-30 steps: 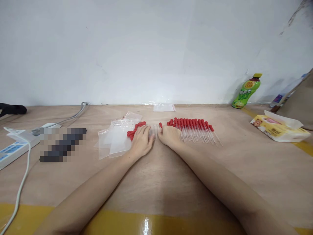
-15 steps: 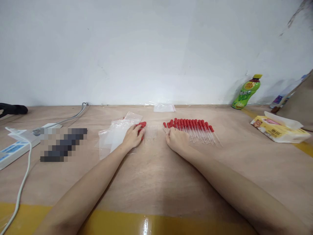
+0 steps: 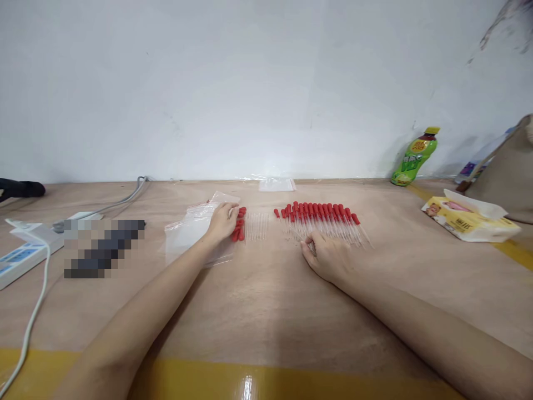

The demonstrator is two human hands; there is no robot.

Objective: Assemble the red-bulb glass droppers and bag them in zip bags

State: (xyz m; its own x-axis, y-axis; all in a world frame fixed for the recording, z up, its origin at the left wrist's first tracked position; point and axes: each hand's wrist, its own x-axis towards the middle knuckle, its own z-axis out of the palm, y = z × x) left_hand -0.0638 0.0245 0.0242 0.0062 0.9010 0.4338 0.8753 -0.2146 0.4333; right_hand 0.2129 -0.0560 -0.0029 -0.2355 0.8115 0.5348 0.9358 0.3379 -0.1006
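Right hand (image 3: 327, 258) shifted away from left hand (image 3: 222, 222), both holds unclear, brown tabletop (image 3: 250, 311), yellow tape (image 3: 195, 380), white wall (image 3: 250, 83)

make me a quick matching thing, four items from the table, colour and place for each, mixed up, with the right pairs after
1. loose bulbs
2. bottle
3. bare tubes
4. tissue pack

A. green, near the wall
B. yellow and white, right side
C. red, beside the left hand
D. clear, between the hands

Pairs: 1-C, 2-A, 3-D, 4-B
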